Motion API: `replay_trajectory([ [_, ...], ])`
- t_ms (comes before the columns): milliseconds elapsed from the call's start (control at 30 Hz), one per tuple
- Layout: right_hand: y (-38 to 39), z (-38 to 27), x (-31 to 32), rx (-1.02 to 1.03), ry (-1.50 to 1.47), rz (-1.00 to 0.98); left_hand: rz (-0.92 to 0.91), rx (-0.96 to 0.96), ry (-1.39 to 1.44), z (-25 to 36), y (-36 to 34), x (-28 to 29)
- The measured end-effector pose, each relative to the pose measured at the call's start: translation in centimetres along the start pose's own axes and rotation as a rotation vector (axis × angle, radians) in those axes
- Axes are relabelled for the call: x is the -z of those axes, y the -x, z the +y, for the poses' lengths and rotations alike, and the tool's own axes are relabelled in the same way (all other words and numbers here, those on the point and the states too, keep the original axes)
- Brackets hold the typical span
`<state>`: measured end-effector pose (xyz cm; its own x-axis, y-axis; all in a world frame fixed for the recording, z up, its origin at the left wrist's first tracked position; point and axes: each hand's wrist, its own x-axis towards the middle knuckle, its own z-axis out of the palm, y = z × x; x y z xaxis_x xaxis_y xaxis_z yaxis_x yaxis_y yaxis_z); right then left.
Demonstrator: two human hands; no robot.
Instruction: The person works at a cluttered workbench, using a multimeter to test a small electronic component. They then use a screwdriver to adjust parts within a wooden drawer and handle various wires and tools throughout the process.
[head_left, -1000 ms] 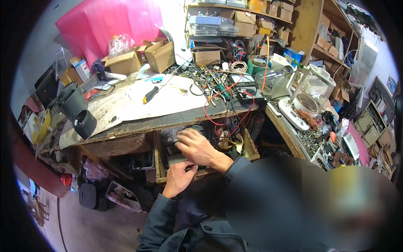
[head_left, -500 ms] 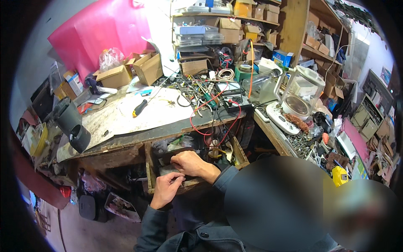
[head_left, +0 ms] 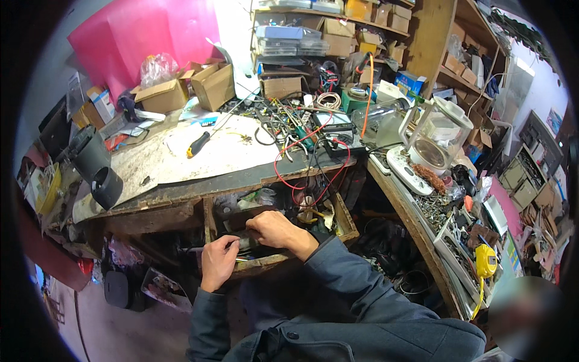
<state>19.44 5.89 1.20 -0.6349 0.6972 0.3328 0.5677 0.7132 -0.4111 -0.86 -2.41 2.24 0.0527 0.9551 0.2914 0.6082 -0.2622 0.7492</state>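
Observation:
My left hand (head_left: 219, 262) is at the front left corner of an open wooden drawer (head_left: 265, 263), its fingers curled and thumb and forefinger close together. What it holds, if anything, cannot be made out. A thin pale strip (head_left: 192, 249) shows just left of its fingers. My right hand (head_left: 274, 231) reaches over the drawer from the right, its fingers bent down and closed. Their tips are partly hidden, and I cannot see what they grip. Below them lies something greyish (head_left: 246, 244) inside the drawer. Clear plastic bags (head_left: 263, 196) fill the drawer's back.
On the bench above lie a screwdriver (head_left: 198, 145) on a pale sheet (head_left: 232, 158), a heap of tools and wires (head_left: 292, 123), and red test leads (head_left: 278, 175) hanging into the drawer. A glass kettle (head_left: 439, 136) and a yellow tape measure (head_left: 486, 261) are at the right.
My left hand has moved left and down, away from my right hand. The right hand stays over the drawer in nearly the same pose. The view has shifted slightly.

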Motion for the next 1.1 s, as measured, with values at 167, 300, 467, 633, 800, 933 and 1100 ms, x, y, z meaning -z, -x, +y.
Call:
replay_trajectory([
  [167,0.2,0.1,0.1,-0.004,0.029,-0.057,-0.002,0.014,-0.005,-0.2,0.0,-0.3],
  [300,0.3,0.0,0.0,-0.002,0.054,-0.103,0.001,0.005,-0.009,0.4,0.1,0.1],
  [467,0.3,-0.2,-0.1,-0.03,0.09,-0.158,-0.001,-0.018,-0.018,0.1,0.3,0.2],
  [633,0.3,0.3,-0.7,-0.043,0.101,-0.184,-0.004,-0.023,-0.011,0.1,0.2,0.2],
  [800,0.4,0.2,-0.6,-0.039,0.094,-0.2,-0.003,-0.03,-0.016,-0.2,0.3,0.2],
  [933,0.4,0.1,-0.5,-0.041,0.098,-0.206,-0.023,-0.001,-0.005,0.3,0.3,0.3],
  [1100,0.5,0.1,-0.5,-0.022,0.095,-0.185,0.002,0.011,-0.034,0.7,0.3,0.3],
])
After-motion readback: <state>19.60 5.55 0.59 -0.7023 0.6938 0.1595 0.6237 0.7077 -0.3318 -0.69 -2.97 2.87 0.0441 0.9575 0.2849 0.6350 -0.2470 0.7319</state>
